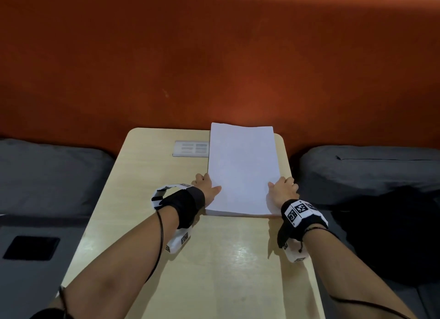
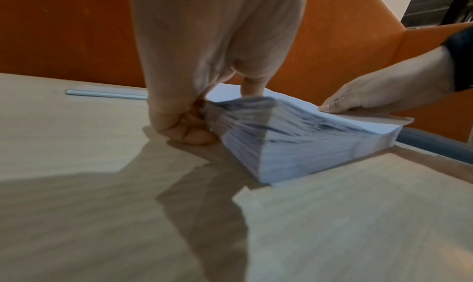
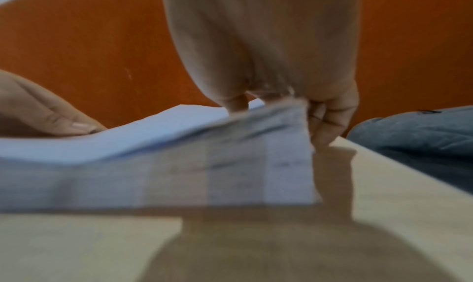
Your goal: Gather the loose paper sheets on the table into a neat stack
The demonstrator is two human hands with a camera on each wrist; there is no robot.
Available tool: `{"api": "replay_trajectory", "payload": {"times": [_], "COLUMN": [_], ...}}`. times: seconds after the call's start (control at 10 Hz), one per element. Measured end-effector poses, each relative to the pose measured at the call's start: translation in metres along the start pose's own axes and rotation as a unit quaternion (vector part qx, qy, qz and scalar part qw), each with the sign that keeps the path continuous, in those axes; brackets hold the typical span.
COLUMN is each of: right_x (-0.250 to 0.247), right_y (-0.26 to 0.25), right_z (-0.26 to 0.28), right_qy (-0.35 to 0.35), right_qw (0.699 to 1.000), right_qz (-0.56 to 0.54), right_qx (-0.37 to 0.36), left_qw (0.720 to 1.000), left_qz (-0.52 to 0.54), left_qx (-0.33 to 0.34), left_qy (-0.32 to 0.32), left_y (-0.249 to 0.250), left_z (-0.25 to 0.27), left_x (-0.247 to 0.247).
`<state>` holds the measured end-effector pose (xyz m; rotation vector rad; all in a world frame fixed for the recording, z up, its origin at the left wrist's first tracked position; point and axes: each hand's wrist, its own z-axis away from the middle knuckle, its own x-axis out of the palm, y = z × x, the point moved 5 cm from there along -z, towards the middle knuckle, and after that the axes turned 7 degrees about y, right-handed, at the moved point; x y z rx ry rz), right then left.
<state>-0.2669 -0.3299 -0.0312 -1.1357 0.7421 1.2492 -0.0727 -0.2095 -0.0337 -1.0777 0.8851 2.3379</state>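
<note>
A thick stack of white paper (image 1: 242, 166) lies lengthwise on the right half of the pale wooden table (image 1: 152, 175), its far end reaching past the table's back edge. My left hand (image 1: 206, 185) grips the stack's near left side, thumb on top and fingers curled against the edge. The left wrist view shows those curled fingers (image 2: 187, 128) pressed to the stack (image 2: 294, 144). On the near right side my right hand (image 1: 283, 190) grips it the same way, thumb on top; its fingers (image 3: 325, 122) wrap the stack's (image 3: 179, 165) right edge.
A white socket plate (image 1: 188, 148) is set into the table left of the stack. An orange padded wall (image 1: 214, 56) rises behind. Grey cushions (image 1: 47, 173) flank the table on both sides, with a dark bag (image 1: 390, 235) at right and a black panel (image 1: 31, 247) at left.
</note>
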Motion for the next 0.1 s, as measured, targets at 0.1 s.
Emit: {"api": "replay_trajectory", "payload": {"times": [0.1], "right_x": [-0.0245], "right_y": [-0.0045], "right_z": [0.0006], "right_qy": [0.028], "right_qw": [0.999], "right_qz": [-0.016], "right_qx": [-0.016], "left_qw": [0.998], "left_qz": [0.048], "left_qx": [0.014], "left_qy": [0.035], "left_y": [-0.0021], "left_z": [0.0006], "left_x": [-0.0140]}}
